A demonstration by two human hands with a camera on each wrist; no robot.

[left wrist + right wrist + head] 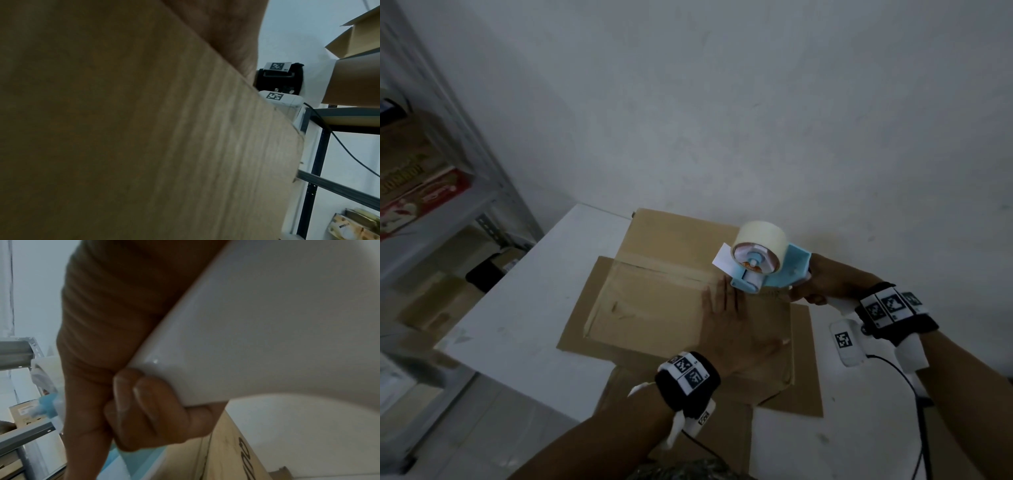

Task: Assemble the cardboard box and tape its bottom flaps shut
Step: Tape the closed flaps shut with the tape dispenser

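Observation:
A brown cardboard box (654, 301) lies on the white table (524, 308) with its flaps folded in. My left hand (729, 315) rests flat on the top flap, fingers straight, close to the centre seam. In the left wrist view the cardboard (123, 129) fills most of the frame, with the palm (222, 32) against it. My right hand (825, 281) grips the white handle (267, 321) of a blue tape dispenser (770, 270). The dispenser carries a pale roll of tape, and its front end sits on the box's right end beside my left fingertips. My right fingers (144, 402) curl round the handle.
A grey metal shelf rack (448, 205) with printed cartons stands at the left. More flat cardboard (804, 359) lies under the box and hangs over the table's near edge. A white wall rises close behind. A black cable (914, 394) hangs from my right wrist.

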